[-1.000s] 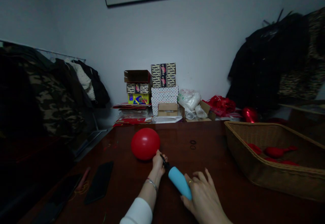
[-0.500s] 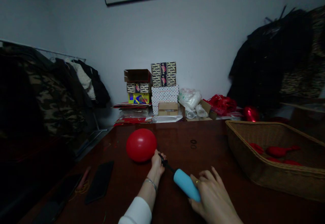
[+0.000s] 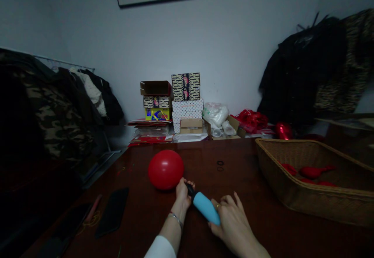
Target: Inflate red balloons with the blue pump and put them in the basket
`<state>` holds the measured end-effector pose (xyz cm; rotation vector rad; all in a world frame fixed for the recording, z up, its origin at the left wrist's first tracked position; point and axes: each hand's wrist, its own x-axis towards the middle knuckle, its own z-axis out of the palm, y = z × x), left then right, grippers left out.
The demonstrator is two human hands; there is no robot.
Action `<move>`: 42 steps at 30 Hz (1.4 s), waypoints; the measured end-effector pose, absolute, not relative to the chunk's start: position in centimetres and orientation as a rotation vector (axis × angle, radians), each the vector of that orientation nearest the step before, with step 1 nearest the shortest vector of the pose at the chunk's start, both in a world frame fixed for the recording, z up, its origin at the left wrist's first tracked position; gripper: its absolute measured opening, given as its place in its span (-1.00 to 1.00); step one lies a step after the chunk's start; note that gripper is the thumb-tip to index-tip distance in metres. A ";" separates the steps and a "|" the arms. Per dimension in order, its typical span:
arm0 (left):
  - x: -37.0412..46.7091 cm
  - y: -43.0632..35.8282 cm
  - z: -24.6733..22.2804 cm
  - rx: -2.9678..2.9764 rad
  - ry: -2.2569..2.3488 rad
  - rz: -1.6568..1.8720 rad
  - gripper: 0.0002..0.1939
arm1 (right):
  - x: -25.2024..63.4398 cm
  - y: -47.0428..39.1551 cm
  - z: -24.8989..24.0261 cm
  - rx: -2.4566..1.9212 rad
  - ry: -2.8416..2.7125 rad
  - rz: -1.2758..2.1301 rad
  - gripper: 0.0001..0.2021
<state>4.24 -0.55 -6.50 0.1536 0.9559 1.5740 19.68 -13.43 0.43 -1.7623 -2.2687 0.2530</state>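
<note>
A red balloon (image 3: 166,170), round and inflated, sits just above the dark table in front of me. My left hand (image 3: 183,191) is closed around the black nozzle end of a hand balloon pump (image 3: 206,208), where the balloon's neck meets it; the neck itself is hidden by my fingers. The pump's light-blue body slants down to the right. At its near end, my right hand (image 3: 233,221) grips it between thumb and index finger, the other fingers raised. The blue body lies close against the black end, with almost no rod showing.
A wicker basket (image 3: 295,195) with several red balloons stands at the right. Two dark rings (image 3: 220,163) lie mid-table. On the left are a black flat phone-like object (image 3: 112,211) and a reddish stick (image 3: 94,208) with yellow string. Stacked boxes (image 3: 187,110) stand beyond the table.
My right hand has pushed the blue body up and left toward my left hand, so the dark rod between them has slid in. The view has shifted slightly.
</note>
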 end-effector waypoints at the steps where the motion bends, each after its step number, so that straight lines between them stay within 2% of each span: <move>1: 3.9 -0.3 -6.5 0.134 0.963 1.597 -0.75 | 20.1 -13.4 0.6 -1.765 -2.274 0.270 -0.53; 4: 2.5 0.1 -6.7 0.192 0.968 1.618 -0.73 | 21.7 -13.0 1.1 -1.789 -2.274 0.328 -0.53; 10: 0.6 -0.1 -7.4 0.418 1.087 1.412 -0.75 | 25.0 -11.2 0.4 -1.896 -2.160 0.397 -0.43; 16: 0.4 -0.3 -7.9 0.490 1.131 1.334 -0.73 | 26.3 -9.9 -0.8 -1.945 -2.133 0.407 -0.49; 23: -0.3 -1.3 -8.5 0.583 1.207 1.183 -0.71 | 28.1 -7.6 -2.3 -2.257 -1.870 0.203 -0.45; 28: -1.3 -2.8 -8.5 0.660 1.237 1.082 -0.71 | 28.3 -6.0 -3.8 -2.425 -1.673 0.064 -0.53; 42: -3.9 -6.3 -7.8 0.815 1.265 0.927 -0.61 | 28.7 -4.1 -7.6 -2.482 -1.594 -0.211 -0.56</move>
